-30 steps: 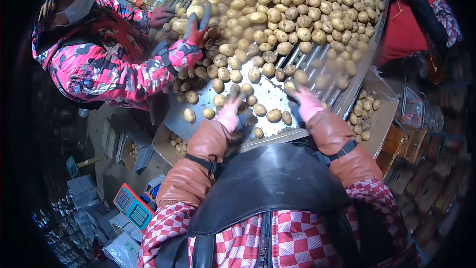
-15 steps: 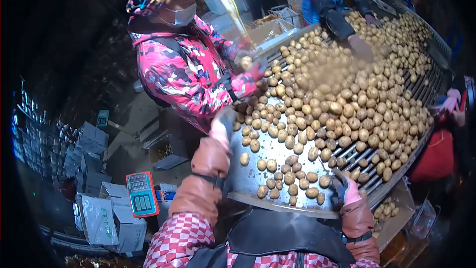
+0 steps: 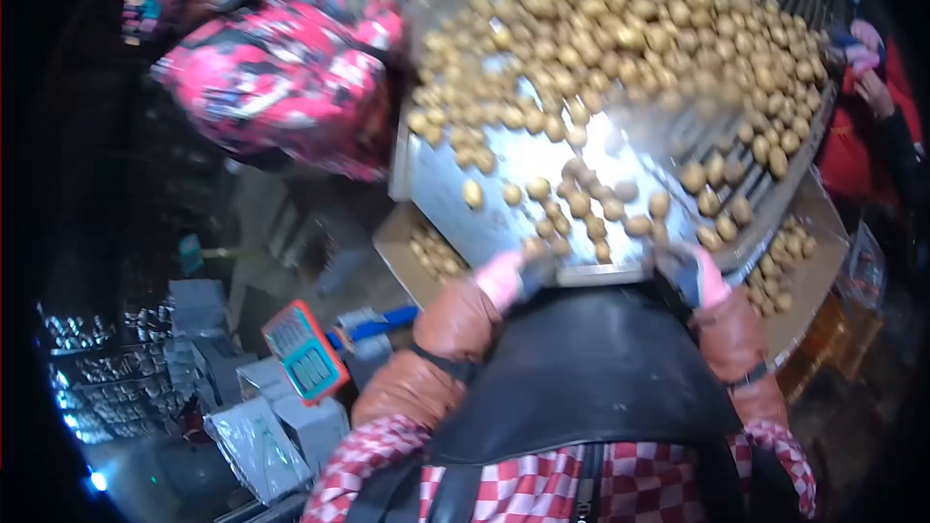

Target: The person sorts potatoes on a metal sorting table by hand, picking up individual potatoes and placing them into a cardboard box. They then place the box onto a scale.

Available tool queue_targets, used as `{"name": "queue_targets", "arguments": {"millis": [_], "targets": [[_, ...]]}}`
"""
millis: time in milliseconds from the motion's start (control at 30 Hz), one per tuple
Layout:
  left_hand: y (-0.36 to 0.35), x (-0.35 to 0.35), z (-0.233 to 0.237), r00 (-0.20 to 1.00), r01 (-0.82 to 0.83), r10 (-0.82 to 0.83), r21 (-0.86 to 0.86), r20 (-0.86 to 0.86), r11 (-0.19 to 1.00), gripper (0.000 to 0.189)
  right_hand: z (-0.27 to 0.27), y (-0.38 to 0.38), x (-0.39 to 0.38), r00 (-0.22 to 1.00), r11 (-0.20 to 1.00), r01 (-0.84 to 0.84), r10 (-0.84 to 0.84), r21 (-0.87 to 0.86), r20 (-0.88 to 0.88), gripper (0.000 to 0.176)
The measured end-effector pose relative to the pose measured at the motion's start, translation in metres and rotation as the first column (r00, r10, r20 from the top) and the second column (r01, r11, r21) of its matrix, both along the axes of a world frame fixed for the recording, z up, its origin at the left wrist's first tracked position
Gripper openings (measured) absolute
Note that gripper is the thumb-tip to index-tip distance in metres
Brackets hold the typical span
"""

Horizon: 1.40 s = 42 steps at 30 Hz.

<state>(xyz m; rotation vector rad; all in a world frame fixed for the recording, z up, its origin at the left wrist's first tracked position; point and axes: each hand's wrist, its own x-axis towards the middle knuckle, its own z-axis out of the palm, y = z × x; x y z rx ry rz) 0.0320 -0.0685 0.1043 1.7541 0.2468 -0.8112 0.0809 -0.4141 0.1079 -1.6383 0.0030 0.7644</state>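
A metal sorting table point(image 3: 441, 179) holds many potatoes point(image 3: 578, 203), with a loose cluster on the smooth sheet close to me. My left hand point(image 3: 521, 276), in a pink and dark glove, is at the left of the table's narrow front edge, near a few potatoes. At the right of that same edge is my right hand point(image 3: 690, 273), gloved alike, beside the slotted part. Blur smears both sets of fingers, so their grip and anything inside are not clear. My dark apron point(image 3: 591, 368) comes up against the front edge between the hands.
An open cardboard box point(image 3: 392, 247) of potatoes sits below the table's left side, another box point(image 3: 819, 266) below its right. A scale display point(image 3: 305, 353) stands at lower left. One person point(image 3: 291, 77) works at the left side, another point(image 3: 877, 116) at the right.
My view has swung downward and nearer the front edge. My left hand has come back from the far left side to the front edge. My right hand remains by the front right corner.
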Motion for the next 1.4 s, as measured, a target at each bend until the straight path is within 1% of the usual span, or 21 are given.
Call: {"name": "queue_targets", "arguments": {"millis": [33,67,100,133,200,533,800,867,900,933,1000,1033,1100,1133,1200,1233,1267,1300,1333,1367,1400], "targets": [[0.022,-0.019,-0.044,0.926,0.213,-0.292,0.307,0.239,0.927,0.033,-0.009,-0.004,-0.002,0.985,0.983,-0.151,0.141,0.106,0.098,0.026],[0.030,-0.024,-0.040,0.926,0.305,-0.358,0.323,0.118,0.896,0.033,-0.024,-0.006,-0.004,0.966,0.962,-0.255,0.249,0.100,0.073,0.027],[0.038,-0.032,-0.053,0.950,0.255,-0.297,0.302,0.100,0.919,0.035,-0.039,-0.010,-0.004,0.846,0.909,-0.399,0.414,-0.116,0.335,0.028],[0.044,-0.039,-0.074,0.980,0.195,-0.200,0.189,0.006,0.962,0.034,-0.069,-0.014,-0.012,0.918,0.936,-0.352,0.343,0.012,0.199,0.029],[0.029,-0.030,-0.048,0.953,0.296,-0.300,0.331,-0.041,0.896,0.042,-0.034,-0.008,0.001,0.811,0.803,-0.542,0.577,-0.247,0.096,0.029],[0.026,-0.025,-0.040,0.964,0.249,-0.263,0.236,0.030,0.940,0.042,0.000,0.007,0.014,0.836,0.806,-0.538,0.548,-0.245,-0.032,0.031],[0.003,0.006,0.006,0.940,0.338,-0.289,0.377,-0.182,0.862,0.036,0.008,0.001,0.024,0.883,0.832,-0.463,0.462,-0.306,-0.080,0.028],[0.018,0.003,-0.027,0.907,0.102,-0.326,0.613,0.267,0.784,0.032,-0.034,-0.005,0.023,0.939,0.978,-0.171,0.126,0.119,0.320,0.031],[0.035,0.008,-0.078,0.928,-0.023,-0.030,0.136,0.371,0.990,0.042,-0.053,-0.011,0.026,0.973,0.996,-0.010,-0.011,0.091,0.233,0.034],[0.042,0.013,-0.096,0.913,-0.100,0.080,0.030,0.400,0.995,0.043,-0.003,-0.013,0.019,0.943,0.998,0.053,-0.042,-0.024,0.330,0.039],[0.010,0.023,0.006,0.696,0.208,-0.429,0.411,0.576,0.888,0.044,0.045,-0.006,0.027,0.521,0.913,-0.067,0.376,-0.402,0.766,0.039],[0.003,0.010,0.001,0.712,0.232,-0.428,0.389,0.557,0.891,0.044,0.020,-0.018,0.021,0.555,0.805,-0.242,0.573,-0.542,0.603,0.038],[0.003,0.017,0.005,0.807,0.517,-0.590,0.452,0.026,0.727,0.043,-0.030,-0.043,0.024,0.363,0.582,-0.487,0.813,-0.650,0.456,0.035],[0.007,0.025,0.011,0.838,0.512,-0.546,0.372,-0.017,0.774,0.040,-0.031,-0.041,0.020,0.478,0.631,-0.424,0.765,-0.649,0.432,0.032],[0.044,0.048,0.009,0.871,0.297,-0.470,0.608,0.143,0.736,0.041,0.008,-0.004,0.031,0.792,0.810,-0.372,0.532,-0.454,0.301,0.035],[0.083,0.077,0.003,0.954,0.094,-0.194,0.384,0.230,0.919,0.041,0.015,0.008,0.034,0.817,0.912,-0.303,0.398,-0.277,0.417,0.044],[0.126,0.116,0.007,0.963,-0.133,0.100,0.117,0.251,0.984,0.044,0.002,0.017,0.038,0.931,0.962,-0.265,0.275,-0.074,0.240,0.053],[0.142,0.156,0.049,0.784,-0.582,0.620,-0.299,0.041,0.756,0.047,0.019,0.029,0.046,0.906,0.936,-0.305,0.342,-0.177,0.249,0.055],[0.170,0.178,0.075,0.933,-0.250,0.086,0.459,0.350,0.853,0.058,0.036,0.041,0.049,0.884,0.902,-0.329,0.398,-0.279,0.245,0.056],[0.153,0.192,0.120,0.952,-0.305,0.263,0.434,0.155,0.848,0.069,0.027,0.044,0.046,0.888,0.926,-0.311,0.364,-0.215,0.280,0.060],[0.181,0.221,0.091,0.974,-0.030,-0.125,0.650,0.191,0.759,0.060,0.020,0.041,0.043,0.904,0.951,-0.268,0.303,-0.152,0.303,0.057]]}}
